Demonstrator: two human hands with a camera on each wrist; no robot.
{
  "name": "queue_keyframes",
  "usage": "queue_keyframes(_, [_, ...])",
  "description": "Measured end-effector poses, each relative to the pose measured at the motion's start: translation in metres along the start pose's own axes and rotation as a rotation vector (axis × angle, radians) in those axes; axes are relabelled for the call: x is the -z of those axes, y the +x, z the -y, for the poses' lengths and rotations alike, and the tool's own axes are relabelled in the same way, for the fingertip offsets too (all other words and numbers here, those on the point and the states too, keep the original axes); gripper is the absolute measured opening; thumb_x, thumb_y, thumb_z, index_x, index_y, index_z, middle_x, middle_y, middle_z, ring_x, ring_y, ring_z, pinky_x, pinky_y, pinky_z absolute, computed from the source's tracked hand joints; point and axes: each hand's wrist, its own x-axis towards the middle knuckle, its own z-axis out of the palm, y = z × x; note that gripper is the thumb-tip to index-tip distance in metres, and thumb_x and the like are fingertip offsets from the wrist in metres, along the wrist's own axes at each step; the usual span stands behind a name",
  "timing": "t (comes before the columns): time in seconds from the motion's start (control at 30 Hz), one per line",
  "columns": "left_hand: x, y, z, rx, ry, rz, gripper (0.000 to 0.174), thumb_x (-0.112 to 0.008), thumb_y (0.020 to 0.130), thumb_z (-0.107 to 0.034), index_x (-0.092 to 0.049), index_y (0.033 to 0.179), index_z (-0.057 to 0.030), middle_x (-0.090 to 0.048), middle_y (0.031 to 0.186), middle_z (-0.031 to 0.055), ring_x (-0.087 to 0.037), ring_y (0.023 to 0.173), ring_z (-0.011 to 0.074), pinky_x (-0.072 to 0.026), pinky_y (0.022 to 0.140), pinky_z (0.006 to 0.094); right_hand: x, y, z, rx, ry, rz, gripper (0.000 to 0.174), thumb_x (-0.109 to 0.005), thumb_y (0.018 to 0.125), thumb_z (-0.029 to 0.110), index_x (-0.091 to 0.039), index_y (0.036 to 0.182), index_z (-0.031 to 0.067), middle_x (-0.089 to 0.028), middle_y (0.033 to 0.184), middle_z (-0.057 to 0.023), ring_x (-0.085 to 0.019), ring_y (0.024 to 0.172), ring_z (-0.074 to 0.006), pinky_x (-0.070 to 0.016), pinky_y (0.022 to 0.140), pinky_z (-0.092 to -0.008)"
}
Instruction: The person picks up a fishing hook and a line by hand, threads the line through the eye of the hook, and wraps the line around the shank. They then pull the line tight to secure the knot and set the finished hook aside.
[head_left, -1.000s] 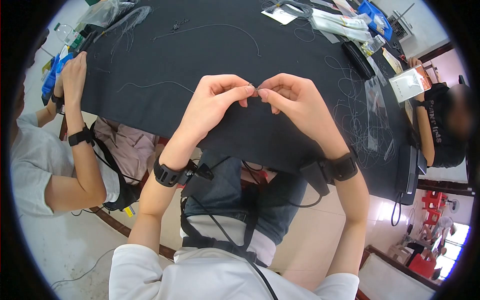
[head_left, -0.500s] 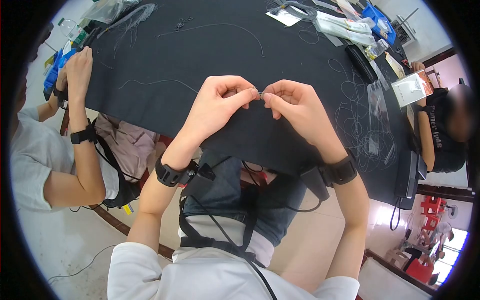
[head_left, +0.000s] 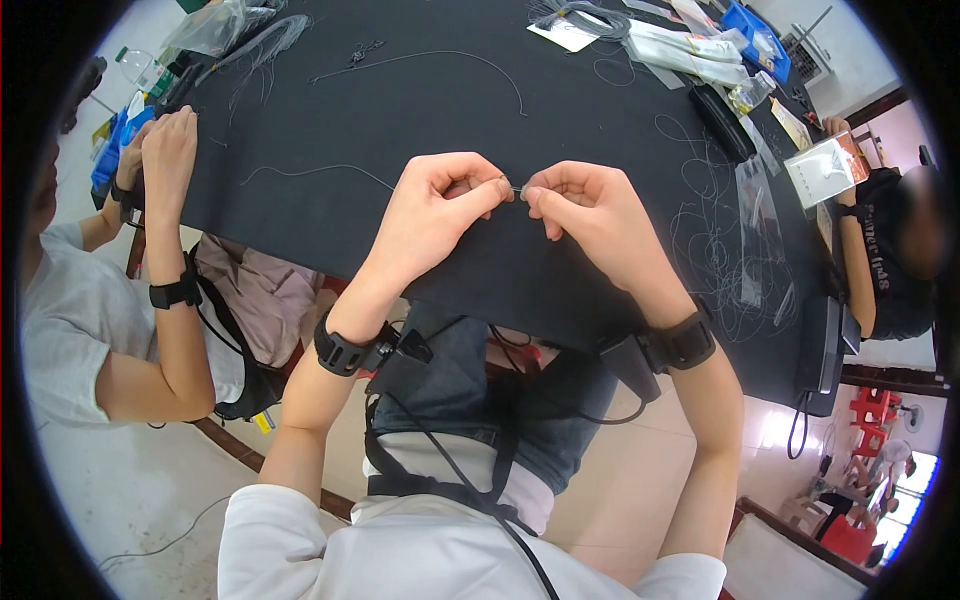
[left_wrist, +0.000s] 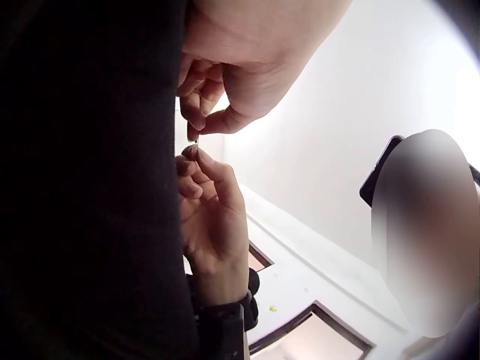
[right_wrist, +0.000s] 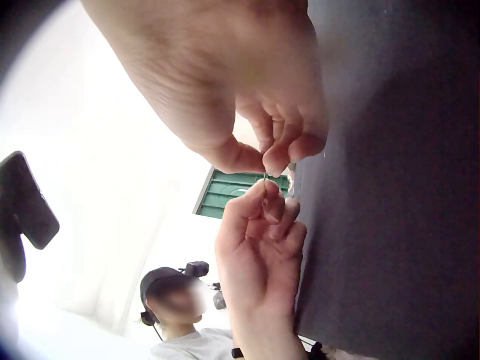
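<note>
My left hand [head_left: 432,208] and right hand [head_left: 597,215] meet fingertip to fingertip over the black table's near part. Between them runs a short, thin strand [head_left: 518,189], pinched by thumb and forefinger on each side. In the right wrist view the strand [right_wrist: 264,178] bridges a small gap between the right hand above and the left hand below; its kind is too small to tell. The left wrist view has the right hand [left_wrist: 217,217] below, its fingertips close to the left. A thin grey cord [head_left: 315,167] lies on the table and passes out of sight behind my left hand.
Another grey cord [head_left: 430,52] curves across the black tabletop [head_left: 400,110]. Tangled clear line [head_left: 715,245] spreads at the right, near a black case [head_left: 720,125]. White packets [head_left: 685,50] and a blue tray [head_left: 757,42] lie far right. Other people sit at both sides.
My fingertips have drawn slightly apart, so a little more of the strand shows between them. Both hands keep their pinch. The person at the left has shifted their hands slightly.
</note>
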Motion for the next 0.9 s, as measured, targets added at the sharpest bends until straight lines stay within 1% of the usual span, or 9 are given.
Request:
queue_keyframes(0.2, [0.003, 0.0, 0.004, -0.022, 0.009, -0.032, 0.013, -0.057, 0.077, -0.009, -0.064, 0.077, 0.0022, -0.058, 0.064, 0.001, -0.049, 0.058, 0.0047, -0.0385, 0.056, 0.0189, 0.006, 0.002, -0.002, -0.013, -0.04, -0.077, 0.022, -0.058, 0.079, 0.015, -0.062, 0.086, -0.0052, -0.062, 0.069, -0.0072, -0.056, 0.058, -0.0099, -0.0447, 0.055, -0.0208])
queue_keyframes(0.3, [0.002, -0.001, 0.002, -0.012, 0.003, -0.022, 0.013, -0.058, 0.078, -0.011, -0.064, 0.076, 0.0009, -0.058, 0.064, 0.0012, -0.049, 0.059, 0.0057, -0.0383, 0.057, 0.0197, 0.005, 0.002, 0.0, 0.06, -0.017, -0.124, 0.022, -0.059, 0.079, 0.016, -0.062, 0.089, -0.0043, -0.062, 0.074, -0.0082, -0.055, 0.058, -0.0084, -0.0436, 0.053, -0.0205])
queue_keyframes(0.37, [0.001, -0.001, 0.0, -0.008, 0.011, -0.005, 0.015, -0.059, 0.079, -0.014, -0.065, 0.077, -0.0015, -0.059, 0.066, 0.0024, -0.049, 0.062, 0.0078, -0.0387, 0.059, 0.0217, 0.001, 0.0, 0.0, 0.132, -0.073, -0.084, 0.023, -0.061, 0.079, 0.017, -0.061, 0.091, -0.0031, -0.062, 0.077, -0.0083, -0.055, 0.059, -0.0077, -0.0429, 0.052, -0.0207])
queue_keyframes(0.4, [0.001, -0.001, 0.0, -0.005, 0.01, -0.009, 0.015, -0.059, 0.079, -0.013, -0.065, 0.077, -0.0004, -0.058, 0.065, 0.0018, -0.049, 0.061, 0.0069, -0.0384, 0.058, 0.0207, -0.001, 0.0, -0.001, 0.169, -0.101, -0.064, 0.024, -0.062, 0.079, 0.018, -0.061, 0.092, -0.0025, -0.062, 0.078, -0.0083, -0.055, 0.059, -0.0073, -0.0426, 0.051, -0.0208])
queue_keyframes(0.5, [0.002, -0.002, -0.002, 0.007, 0.009, -0.005, 0.015, -0.059, 0.079, -0.012, -0.064, 0.079, 0.0018, -0.057, 0.063, 0.0005, -0.05, 0.059, 0.005, -0.0382, 0.055, 0.0187, -0.005, -0.002, 0.0, 0.178, -0.221, -0.033, 0.024, -0.065, 0.078, 0.019, -0.062, 0.091, -0.0007, -0.061, 0.079, -0.0078, -0.054, 0.057, -0.0071, -0.0415, 0.05, -0.021])
queue_keyframes(0.53, [0.002, -0.002, -0.002, 0.01, 0.01, 0.004, 0.015, -0.059, 0.08, -0.013, -0.064, 0.079, 0.0017, -0.057, 0.064, 0.0006, -0.05, 0.059, 0.0052, -0.0384, 0.056, 0.0188, -0.007, -0.003, -0.001, 0.213, -0.205, -0.056, 0.021, -0.064, 0.079, 0.018, -0.063, 0.089, -0.0002, -0.061, 0.075, -0.007, -0.053, 0.056, -0.0087, -0.0412, 0.05, -0.0208])
queue_keyframes(0.67, [0.002, -0.001, 0.001, 0.002, -0.059, 0.034, 0.015, -0.059, 0.08, -0.013, -0.064, 0.08, 0.0012, -0.058, 0.066, 0.0004, -0.05, 0.061, 0.0055, -0.0388, 0.057, 0.0191, -0.007, -0.002, 0.0, 0.214, -0.185, -0.087, 0.015, -0.061, 0.08, 0.013, -0.064, 0.085, -0.0006, -0.061, 0.071, -0.0074, -0.052, 0.055, -0.0097, -0.0413, 0.05, -0.0215])
queue_keyframes(0.73, [0.002, -0.001, -0.002, 0.039, -0.045, 0.042, 0.015, -0.06, 0.08, -0.013, -0.065, 0.081, 0.0009, -0.058, 0.066, 0.0004, -0.051, 0.062, 0.0056, -0.039, 0.057, 0.0192, -0.007, -0.002, -0.001, 0.215, -0.18, -0.103, 0.013, -0.061, 0.08, 0.012, -0.064, 0.083, -0.001, -0.061, 0.069, -0.0079, -0.053, 0.056, -0.0106, -0.0421, 0.051, -0.0221])
queue_keyframes(0.9, [0.0, -0.002, -0.005, 0.077, -0.015, 0.03, 0.016, -0.061, 0.08, -0.015, -0.065, 0.082, 0.0006, -0.058, 0.066, -0.0006, -0.048, 0.061, 0.0043, -0.0376, 0.056, 0.0186, -0.006, -0.003, 0.002, 0.24, -0.245, -0.13, 0.013, -0.061, 0.079, 0.011, -0.064, 0.083, -0.0014, -0.061, 0.069, -0.0085, -0.054, 0.056, -0.012, -0.0421, 0.052, -0.0234])
